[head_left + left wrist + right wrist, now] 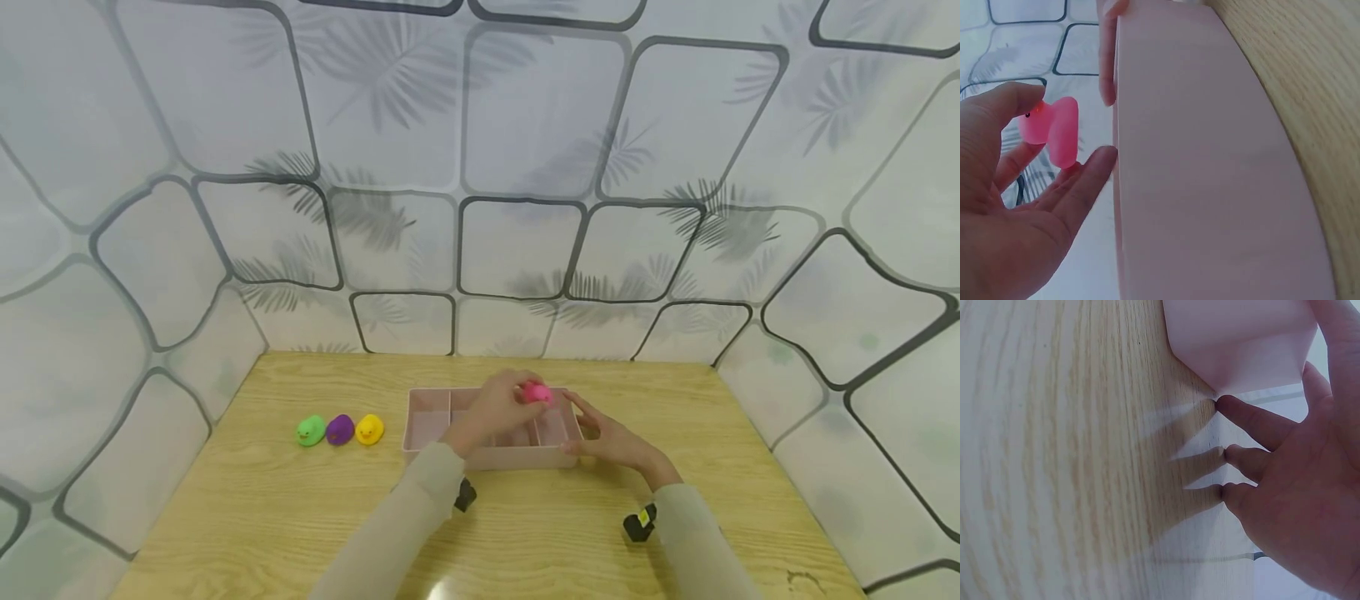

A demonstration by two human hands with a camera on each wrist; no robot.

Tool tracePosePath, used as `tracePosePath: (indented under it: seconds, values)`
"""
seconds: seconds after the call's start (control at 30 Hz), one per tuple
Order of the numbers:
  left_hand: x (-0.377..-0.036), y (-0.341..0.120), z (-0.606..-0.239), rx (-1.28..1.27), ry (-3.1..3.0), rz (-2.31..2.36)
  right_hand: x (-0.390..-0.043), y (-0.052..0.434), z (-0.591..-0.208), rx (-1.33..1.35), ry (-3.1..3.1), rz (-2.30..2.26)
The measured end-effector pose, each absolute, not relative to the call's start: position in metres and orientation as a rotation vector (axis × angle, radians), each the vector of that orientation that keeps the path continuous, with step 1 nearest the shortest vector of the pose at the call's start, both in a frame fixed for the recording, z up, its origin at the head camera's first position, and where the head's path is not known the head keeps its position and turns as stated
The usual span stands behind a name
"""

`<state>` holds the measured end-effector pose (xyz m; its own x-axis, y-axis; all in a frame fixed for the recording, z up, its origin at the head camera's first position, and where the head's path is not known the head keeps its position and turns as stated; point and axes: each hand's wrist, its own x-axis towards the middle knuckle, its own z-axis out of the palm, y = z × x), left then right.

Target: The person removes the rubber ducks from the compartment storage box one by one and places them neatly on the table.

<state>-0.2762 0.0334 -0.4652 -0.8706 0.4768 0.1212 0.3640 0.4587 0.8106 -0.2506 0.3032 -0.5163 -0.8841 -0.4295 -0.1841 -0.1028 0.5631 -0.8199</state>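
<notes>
A pink divided tray (pixel 429 423) sits mid-table. My left hand (pixel 517 398) pinches a small pink duck (pixel 536 392) between thumb and fingers, above the tray's right compartments. In the left wrist view the pink duck (pixel 1054 128) hangs from my left hand (pixel 1041 156) beside the tray's outer wall (pixel 1210 162). My right hand (pixel 594 427) lies with straight fingers against the tray's right end. The right wrist view shows that right hand (pixel 1285 444) with fingertips on the wood at the tray's corner (pixel 1241 344), holding nothing.
A green duck (pixel 311 430), a purple duck (pixel 340 429) and a yellow duck (pixel 369 429) stand in a row left of the tray on the wooden table (pixel 262 517). Patterned white walls (pixel 480 208) close in the back and both sides.
</notes>
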Motion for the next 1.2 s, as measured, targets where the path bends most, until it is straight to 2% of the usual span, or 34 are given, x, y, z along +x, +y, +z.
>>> tracePosePath:
  seconds: [0.3,1.2]
  values:
    - [-0.277,0.022,-0.47,0.561,2.461,1.692,-0.251,0.304,-0.519,-0.433,2.471,-1.224]
    - [-0.271,-0.024,-0.459,0.545,2.312,1.791,-0.251,0.304,-0.52,-0.48,2.452,-1.263]
